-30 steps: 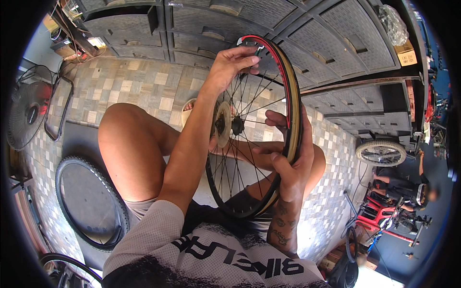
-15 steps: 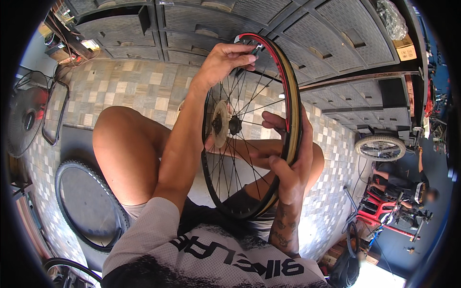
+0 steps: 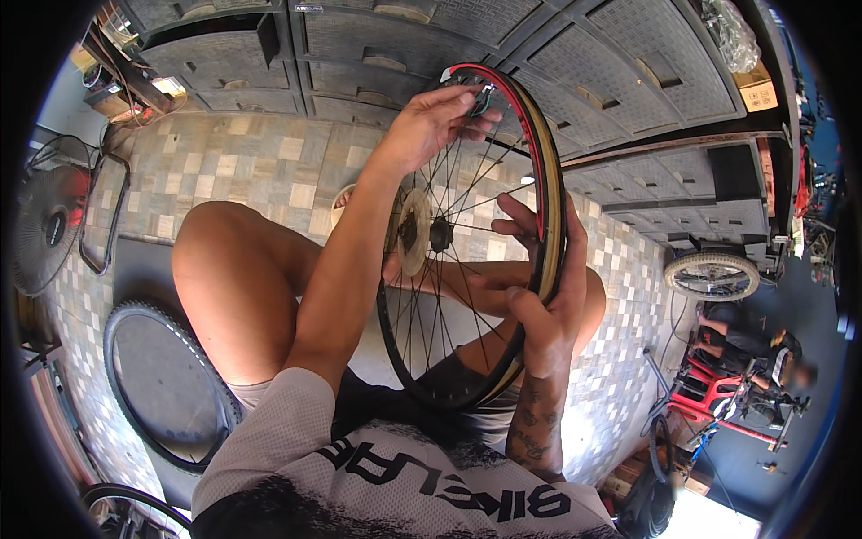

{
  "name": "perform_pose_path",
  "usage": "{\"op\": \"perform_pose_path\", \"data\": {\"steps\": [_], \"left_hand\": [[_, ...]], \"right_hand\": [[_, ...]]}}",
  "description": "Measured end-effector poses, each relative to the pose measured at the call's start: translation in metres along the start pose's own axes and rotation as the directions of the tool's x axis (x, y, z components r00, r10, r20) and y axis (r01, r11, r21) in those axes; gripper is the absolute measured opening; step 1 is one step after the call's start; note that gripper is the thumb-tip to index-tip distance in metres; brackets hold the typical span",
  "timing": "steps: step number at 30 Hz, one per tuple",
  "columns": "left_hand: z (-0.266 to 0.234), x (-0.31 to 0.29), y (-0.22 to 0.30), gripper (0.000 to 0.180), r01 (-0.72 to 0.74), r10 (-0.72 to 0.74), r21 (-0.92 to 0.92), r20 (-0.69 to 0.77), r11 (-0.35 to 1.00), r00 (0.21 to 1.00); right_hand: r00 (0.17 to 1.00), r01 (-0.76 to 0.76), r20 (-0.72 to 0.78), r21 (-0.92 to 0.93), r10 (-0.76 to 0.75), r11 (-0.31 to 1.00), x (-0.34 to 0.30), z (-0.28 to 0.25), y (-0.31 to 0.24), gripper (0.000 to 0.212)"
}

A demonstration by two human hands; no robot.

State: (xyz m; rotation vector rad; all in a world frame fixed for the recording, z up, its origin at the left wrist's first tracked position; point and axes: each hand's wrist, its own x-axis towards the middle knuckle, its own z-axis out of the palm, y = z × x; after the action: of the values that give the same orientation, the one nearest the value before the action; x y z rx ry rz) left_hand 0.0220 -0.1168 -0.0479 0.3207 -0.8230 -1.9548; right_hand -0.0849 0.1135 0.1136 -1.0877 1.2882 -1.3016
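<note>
A spoked bicycle wheel [image 3: 388,337] without its tyre stands upright between my legs, with a disc rotor [image 3: 413,235] at its hub. Red and tan strips run along its rim. My right hand [image 3: 552,305] grips the rim on the right side, thumb toward me and fingers through to the spokes. Up at the far part of the rim, my left hand [image 3: 440,126] has its fingers curled loosely around a small dark-green spoke wrench [image 3: 482,103], which sits at a spoke end by the rim.
A loose tyre [image 3: 112,359] lies on a dark mat to my left, near a floor fan [image 3: 56,216]. Grey drawers [image 3: 386,58] line the far side. At right are another wheel [image 3: 711,276], a red stand [image 3: 700,391] and a person [image 3: 750,346].
My left hand has turned and lowered slightly; its pinch has loosened, with fingers now spread around the tool. The right hand and wheel have barely moved. The person at right has lowered an arm.
</note>
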Motion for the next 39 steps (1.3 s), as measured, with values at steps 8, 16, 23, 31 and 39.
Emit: {"op": "perform_pose_path", "data": {"steps": [8, 16, 23, 31, 39], "left_hand": [[0.013, 0.007, -0.008, 0.026, -0.071, 0.137, 0.4, -0.14, 0.914, 0.981], [0.009, -0.005, -0.008, 0.024, -0.072, -0.001, -0.208, -0.335, 0.976, 0.942], [0.015, -0.005, -0.014, 0.011, -0.164, 0.25, 0.285, -0.3, 0.944, 0.92], [0.014, -0.013, -0.006, 0.026, -0.116, -0.009, -0.273, -0.42, 0.955, 0.907], [0.026, 0.0, -0.009, 0.024, -0.059, 0.271, 0.496, -0.368, 0.866, 0.889]], "right_hand": [[1.0, 0.002, 0.014, -0.037, -0.002, 0.999, 0.002, 0.004, -0.001, 0.098], [0.999, 0.018, 0.027, -0.012, -0.018, 1.0, 0.007, 0.012, 0.001, 0.099], [1.0, -0.019, 0.017, 0.018, 0.018, 1.0, 0.003, 0.01, -0.001, 0.098], [1.0, 0.003, 0.016, -0.048, -0.002, 0.999, 0.007, 0.012, 0.0, 0.098], [1.0, -0.005, 0.021, 0.011, 0.005, 1.0, 0.005, 0.012, 0.001, 0.099]]}}
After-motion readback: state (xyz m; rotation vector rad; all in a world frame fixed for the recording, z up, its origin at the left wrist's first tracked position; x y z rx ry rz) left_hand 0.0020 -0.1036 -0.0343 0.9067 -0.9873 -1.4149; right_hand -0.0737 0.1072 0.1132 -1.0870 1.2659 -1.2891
